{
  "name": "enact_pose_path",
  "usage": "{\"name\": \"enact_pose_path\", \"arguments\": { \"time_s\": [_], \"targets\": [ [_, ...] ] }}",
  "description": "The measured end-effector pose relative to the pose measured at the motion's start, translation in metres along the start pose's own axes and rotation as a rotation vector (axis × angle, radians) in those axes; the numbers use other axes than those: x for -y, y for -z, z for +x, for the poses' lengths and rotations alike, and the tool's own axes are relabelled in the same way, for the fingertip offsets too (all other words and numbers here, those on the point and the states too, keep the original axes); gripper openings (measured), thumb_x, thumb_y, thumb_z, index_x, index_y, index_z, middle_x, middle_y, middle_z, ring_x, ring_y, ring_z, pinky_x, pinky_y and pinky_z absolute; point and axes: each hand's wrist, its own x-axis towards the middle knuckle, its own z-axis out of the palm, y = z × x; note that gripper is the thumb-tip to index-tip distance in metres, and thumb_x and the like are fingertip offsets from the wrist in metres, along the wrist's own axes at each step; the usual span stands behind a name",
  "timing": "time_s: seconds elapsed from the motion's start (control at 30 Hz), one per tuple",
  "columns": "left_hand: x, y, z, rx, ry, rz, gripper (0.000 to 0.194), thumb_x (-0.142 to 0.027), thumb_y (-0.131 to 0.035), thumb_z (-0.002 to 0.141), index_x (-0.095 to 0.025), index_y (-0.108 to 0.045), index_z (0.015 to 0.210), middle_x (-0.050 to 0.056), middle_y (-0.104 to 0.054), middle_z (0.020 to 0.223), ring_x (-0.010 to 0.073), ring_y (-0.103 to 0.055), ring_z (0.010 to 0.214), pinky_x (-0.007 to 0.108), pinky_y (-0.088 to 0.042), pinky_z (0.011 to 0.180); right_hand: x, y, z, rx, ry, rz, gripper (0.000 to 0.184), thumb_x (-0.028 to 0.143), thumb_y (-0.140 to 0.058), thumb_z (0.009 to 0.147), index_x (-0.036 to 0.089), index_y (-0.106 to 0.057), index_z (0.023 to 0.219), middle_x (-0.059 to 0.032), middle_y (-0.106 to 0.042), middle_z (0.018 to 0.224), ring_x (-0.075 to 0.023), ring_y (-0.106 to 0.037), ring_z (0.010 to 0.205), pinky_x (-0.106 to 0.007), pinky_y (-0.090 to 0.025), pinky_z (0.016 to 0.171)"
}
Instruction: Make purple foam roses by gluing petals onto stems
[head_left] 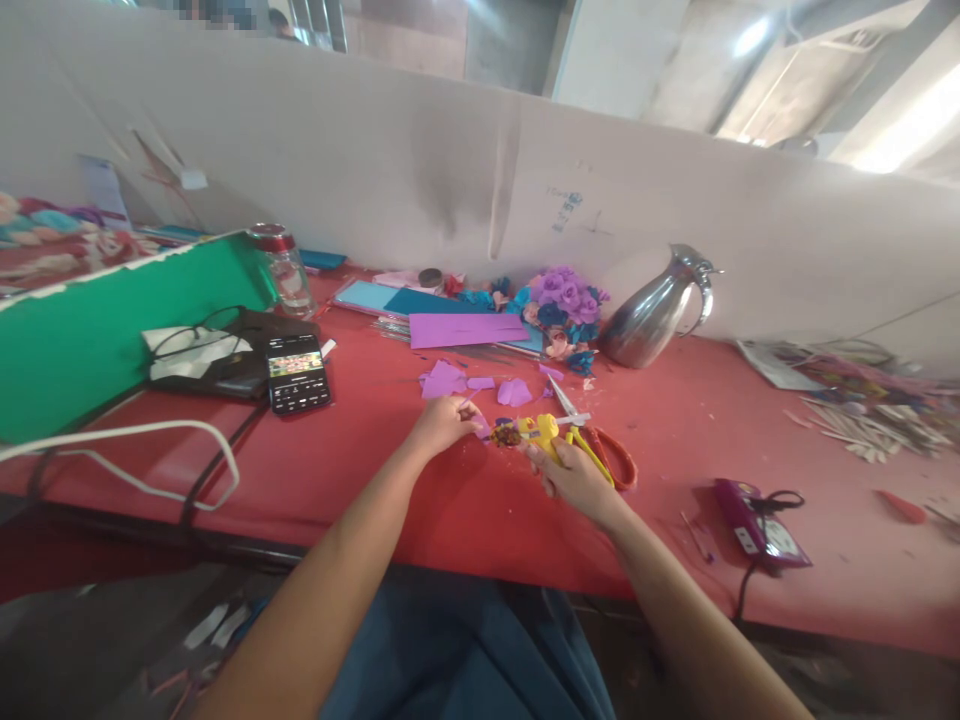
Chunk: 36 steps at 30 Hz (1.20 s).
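Note:
My right hand (571,470) is wrapped round a yellow glue gun (541,432), its nozzle pointing left. Pinched in the fingers of my left hand (444,424) is a small purple paper piece (480,426), close to the nozzle. Below the nozzle, on the red table, lies a dark brown clump (507,436) that I cannot make out clearly. Scissors (609,458) with orange and yellow handles rest just right of the glue gun, blades pointing away. Loose purple paper petals (444,379) lie beyond my left hand, and another purple petal (514,391) sits to their right.
Behind are purple paper sheets (466,330), a bunch of paper flowers (564,300) and a metal jug (654,312). A phone (298,374), glass bottle (283,272) and green partition (135,335) stand left. A purple power strip (759,525) lies right; a white cable (165,432) loops over the left edge.

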Motion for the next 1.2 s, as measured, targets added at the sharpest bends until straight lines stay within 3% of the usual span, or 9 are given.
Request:
{"name": "enact_pose_path", "arguments": {
  "time_s": [0.53,0.83,1.2],
  "targets": [
    [0.005,0.000,0.002,0.024,-0.030,-0.004,0.022,-0.035,-0.065,0.063,-0.016,-0.070,0.074,0.001,-0.069,0.065,0.0151,-0.057,0.061,0.025,-0.038,0.057,0.004,0.005,0.000,-0.027,-0.005,-0.030,0.045,0.060,-0.045,0.084,0.022,-0.042,0.061,0.0033,-0.048,0.045,-0.0114,-0.047,0.044,-0.025,-0.035,0.048],
    [-0.001,0.000,-0.001,0.019,-0.032,-0.042,0.024,-0.040,-0.070,0.062,-0.018,-0.072,0.071,0.003,-0.071,0.066,0.0177,-0.060,0.065,0.026,-0.042,0.059,0.005,0.008,0.001,-0.085,-0.013,-0.164,0.043,0.056,-0.045,0.085,0.023,-0.040,0.058,0.0011,-0.049,0.046,-0.0143,-0.049,0.046,-0.027,-0.035,0.050],
    [0.001,0.000,-0.001,0.014,-0.003,-0.012,0.018,-0.030,-0.064,0.063,-0.017,-0.069,0.074,0.000,-0.069,0.067,0.0154,-0.059,0.065,0.025,-0.041,0.059,0.016,0.002,-0.007,-0.041,0.020,-0.204,0.040,0.052,-0.046,0.086,0.024,-0.039,0.058,0.0008,-0.048,0.047,-0.0154,-0.048,0.047,-0.029,-0.032,0.051]
  ]
}}
